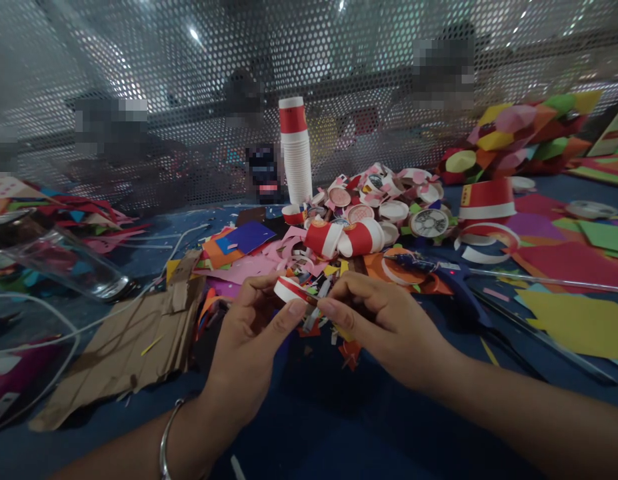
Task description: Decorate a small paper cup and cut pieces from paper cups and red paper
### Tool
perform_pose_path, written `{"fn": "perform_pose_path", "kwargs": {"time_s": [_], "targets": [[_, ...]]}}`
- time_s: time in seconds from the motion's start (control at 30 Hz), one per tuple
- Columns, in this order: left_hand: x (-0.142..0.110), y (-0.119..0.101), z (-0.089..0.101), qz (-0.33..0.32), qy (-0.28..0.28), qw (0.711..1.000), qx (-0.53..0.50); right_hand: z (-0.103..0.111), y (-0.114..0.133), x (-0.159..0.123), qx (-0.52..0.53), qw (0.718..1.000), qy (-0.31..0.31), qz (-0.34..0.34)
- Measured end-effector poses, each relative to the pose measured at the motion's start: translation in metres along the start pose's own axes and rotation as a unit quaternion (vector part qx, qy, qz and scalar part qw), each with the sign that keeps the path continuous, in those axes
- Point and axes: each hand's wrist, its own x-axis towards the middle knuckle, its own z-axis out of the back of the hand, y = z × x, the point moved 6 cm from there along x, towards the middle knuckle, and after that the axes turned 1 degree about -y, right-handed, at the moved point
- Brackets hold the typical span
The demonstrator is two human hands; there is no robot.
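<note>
My left hand [251, 327] pinches a white and red cut piece of paper cup [290, 291] between thumb and fingers. Close beside it, my right hand [383, 320] is closed, thumb and forefinger pinching the right end of the same piece. Under and behind the hands lie small paper scraps [313, 267]. Two red and white paper cups [361, 237] rest on their sides just beyond. To the right of my right hand is a blue glue gun [453, 280] with a clear glue stick [543, 280] at its back.
A tall stack of paper cups [299, 167] stands before a perforated metal screen [189, 133]. Cut cup bottoms [429, 223] are heaped at centre. Torn cardboard [123, 347], a glass tumbler [89, 267] and a white cable [63, 313] lie left; coloured paper [579, 320] lies right.
</note>
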Motion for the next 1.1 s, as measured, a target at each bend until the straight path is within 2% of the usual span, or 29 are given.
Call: {"fn": "perform_pose_path", "kwargs": {"time_s": [0.33, 0.83, 1.1], "targets": [[0.0002, 0.0043, 0.0007, 0.002, 0.001, 0.999, 0.045, -0.0025, -0.006, 0.0013, 0.012, 1.0, 0.008, -0.013], [-0.0007, 0.0037, -0.0014, 0.01, -0.006, 0.999, 0.034, -0.0024, -0.0043, -0.0005, -0.004, 1.0, -0.001, -0.003], [-0.0018, -0.0033, -0.0011, -0.023, -0.003, 0.997, 0.078, -0.0034, -0.0057, -0.0006, 0.0, 1.0, 0.005, -0.012]]}}
